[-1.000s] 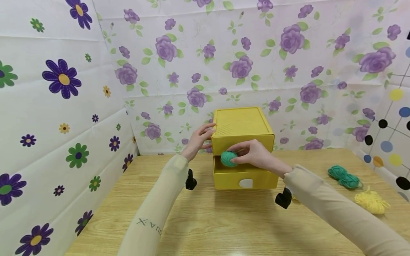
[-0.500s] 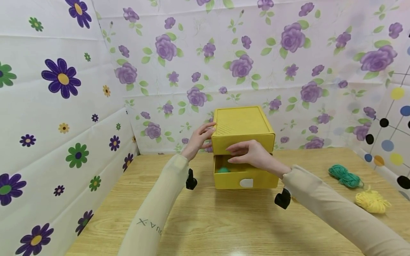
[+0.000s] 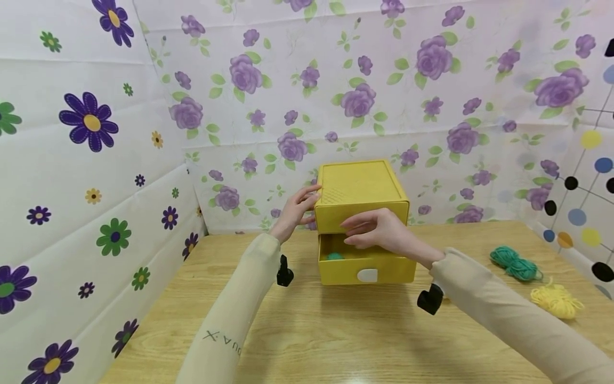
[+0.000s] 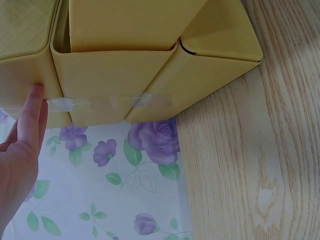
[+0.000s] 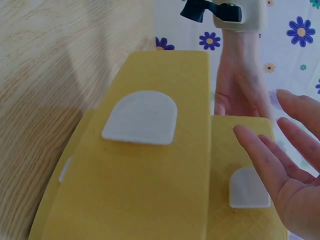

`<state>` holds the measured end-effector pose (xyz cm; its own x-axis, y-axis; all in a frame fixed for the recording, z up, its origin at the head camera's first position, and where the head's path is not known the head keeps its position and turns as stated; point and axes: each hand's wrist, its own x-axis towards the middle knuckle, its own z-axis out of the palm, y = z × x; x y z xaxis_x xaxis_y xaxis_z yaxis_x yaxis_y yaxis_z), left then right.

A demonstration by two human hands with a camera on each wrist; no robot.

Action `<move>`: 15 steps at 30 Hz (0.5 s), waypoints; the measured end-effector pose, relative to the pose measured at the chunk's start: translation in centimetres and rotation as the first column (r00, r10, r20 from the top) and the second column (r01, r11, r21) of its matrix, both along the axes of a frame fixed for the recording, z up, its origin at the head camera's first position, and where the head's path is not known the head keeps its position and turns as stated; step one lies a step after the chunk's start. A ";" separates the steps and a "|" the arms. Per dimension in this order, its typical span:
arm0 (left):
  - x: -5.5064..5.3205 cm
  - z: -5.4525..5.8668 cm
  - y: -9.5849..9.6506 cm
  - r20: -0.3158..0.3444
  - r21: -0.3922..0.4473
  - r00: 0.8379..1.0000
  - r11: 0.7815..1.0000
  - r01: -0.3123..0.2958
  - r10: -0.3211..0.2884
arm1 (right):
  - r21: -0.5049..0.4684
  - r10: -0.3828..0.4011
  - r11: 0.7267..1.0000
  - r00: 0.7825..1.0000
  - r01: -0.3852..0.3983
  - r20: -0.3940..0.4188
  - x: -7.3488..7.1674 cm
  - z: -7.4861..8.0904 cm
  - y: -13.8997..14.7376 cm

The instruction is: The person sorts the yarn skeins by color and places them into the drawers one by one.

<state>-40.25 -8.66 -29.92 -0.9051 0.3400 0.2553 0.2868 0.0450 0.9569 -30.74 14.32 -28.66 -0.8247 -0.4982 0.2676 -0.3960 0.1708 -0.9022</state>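
Observation:
A yellow drawer unit (image 3: 362, 181) stands on the wooden table against the flowered cloth. Its lower drawer (image 3: 336, 273), with a white handle (image 3: 367, 275), is pulled out. Inside that drawer sits a teal yarn ball (image 3: 334, 256), mostly hidden by the drawer's front wall. My left hand (image 3: 293, 213) rests its fingertips on the unit's left side, also seen in the left wrist view, where a finger (image 4: 34, 112) touches the yellow wall. My right hand (image 3: 376, 232) hovers above the drawer before the upper front, fingers apart and holding nothing.
On the right of the table lie a teal yarn skein (image 3: 515, 263) and a yellow yarn bundle (image 3: 556, 301). Flower-printed cloth (image 3: 268, 117) hangs close behind the drawer unit, and another patterned cloth (image 3: 144, 224) lines the left side.
My right hand has let go of the teal yarn ball, which dropped into the open drawer. The left hand has stayed on the unit's side.

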 end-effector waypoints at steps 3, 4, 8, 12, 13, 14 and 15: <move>0.0 0.0 0.0 -0.002 -0.003 1.000 1.000 0.004 -0.004 | -0.027 0.008 1.000 1.000 -0.007 0.022 0.3 0.3 0.7; 0.0 0.0 0.0 0.000 -0.002 1.000 1.000 0.004 -0.004 | -0.038 0.012 0.999 1.000 -0.011 0.025 0.4 0.4 1.0; -0.1 0.0 0.0 0.003 0.001 1.000 1.000 0.002 -0.002 | -0.085 0.006 0.996 1.000 -0.004 0.022 0.9 0.7 2.3; -0.1 0.0 0.0 0.008 0.003 1.000 1.000 -0.001 0.001 | -0.118 -0.031 0.993 0.999 0.028 -0.023 1.2 1.0 3.7; -0.1 0.0 0.0 0.010 0.003 1.000 1.000 -0.002 0.002 | -0.125 -0.037 0.992 0.999 0.032 -0.037 1.3 1.0 4.1; -0.1 0.0 0.0 0.011 0.003 1.000 1.000 -0.004 0.004 | -0.128 -0.044 0.991 0.998 0.037 -0.049 1.4 1.1 4.6; -0.1 0.1 0.0 0.011 0.002 1.000 1.000 -0.005 0.005 | -0.127 -0.052 0.991 0.997 0.044 -0.064 1.4 1.1 5.0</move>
